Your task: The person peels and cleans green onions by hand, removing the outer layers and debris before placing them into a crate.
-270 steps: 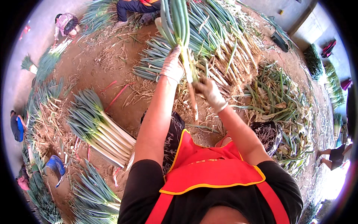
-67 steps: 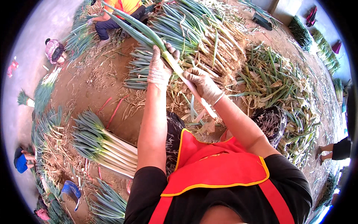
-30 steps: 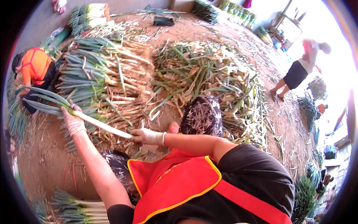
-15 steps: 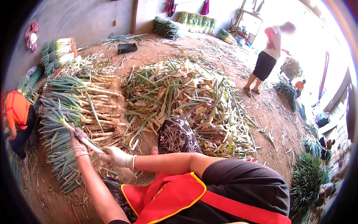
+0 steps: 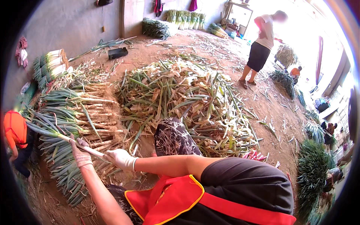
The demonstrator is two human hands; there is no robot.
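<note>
A long green onion (image 5: 64,137) with a pale stalk and green leaves lies slantwise across both my hands, leaves toward the far left. My left hand (image 5: 81,154), in a light glove, is closed around the middle of its stalk. Nearer the root end, my gloved right hand (image 5: 122,159) grips the same stalk; the root tip is hidden by the fingers. Just beneath and beyond my hands spreads a pile of green onions (image 5: 99,112), leaves to the left and brown roots to the right.
In front of my knee (image 5: 176,138) is a wide heap of stripped leaves (image 5: 180,90). A person (image 5: 261,45) stands at the back right; another in orange (image 5: 15,131) bends at the left. Bundled onions (image 5: 51,66) lean by the wall, near a black tray (image 5: 117,53).
The green onion has tilted flatter, its leaves swinging leftward and slightly down. Both hands keep hold of it, the left a little lower. The whole view has shifted slightly.
</note>
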